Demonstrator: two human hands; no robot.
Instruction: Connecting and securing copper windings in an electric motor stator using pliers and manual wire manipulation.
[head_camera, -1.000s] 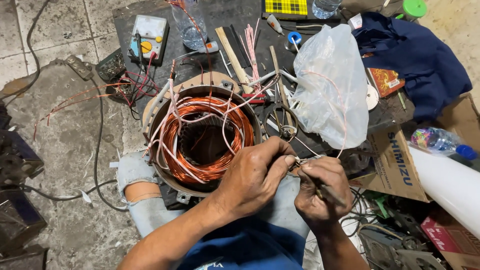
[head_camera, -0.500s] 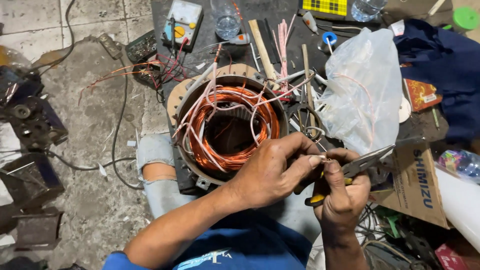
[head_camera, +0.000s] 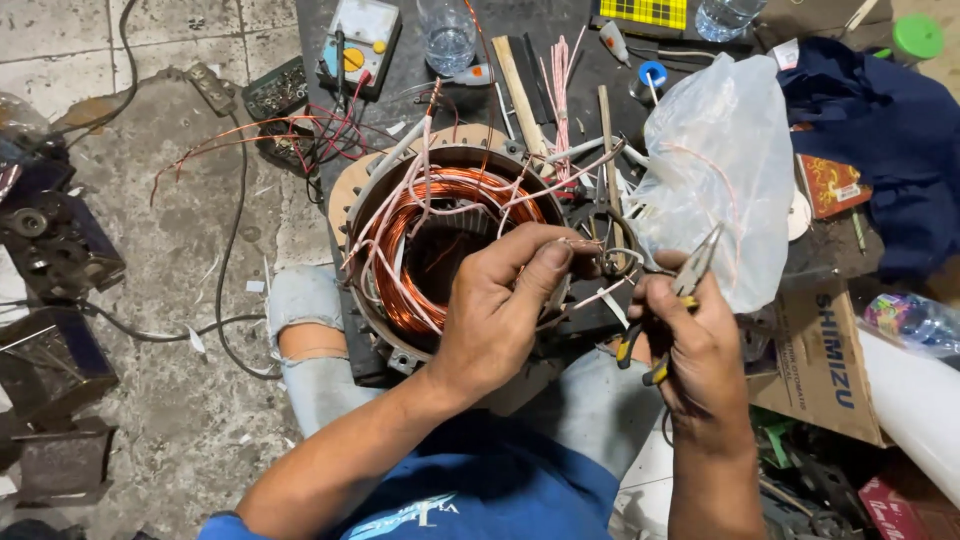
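Observation:
A round motor stator (head_camera: 400, 230) with copper windings and pale sleeved lead wires rests on my lap. My left hand (head_camera: 505, 300) lies over its right rim and pinches a thin lead wire (head_camera: 585, 243) between thumb and fingers. My right hand (head_camera: 690, 340), just to the right, grips pliers (head_camera: 680, 290) with yellow-and-black handles. The pliers' jaws point up and to the right, apart from the wire end.
A crumpled clear plastic bag (head_camera: 715, 170) lies right of the stator. A multimeter (head_camera: 362, 35), a water glass (head_camera: 447, 35), sticks and tools lie on the dark mat behind. A cardboard box (head_camera: 820, 360) and blue cloth (head_camera: 880, 130) are at right, metal parts (head_camera: 50, 250) on the concrete at left.
My hands have drawn apart: the right hand with the pliers moved right and tipped its jaws upward, away from the wire. The left hand keeps its pinch on the wire. The camera view shifted.

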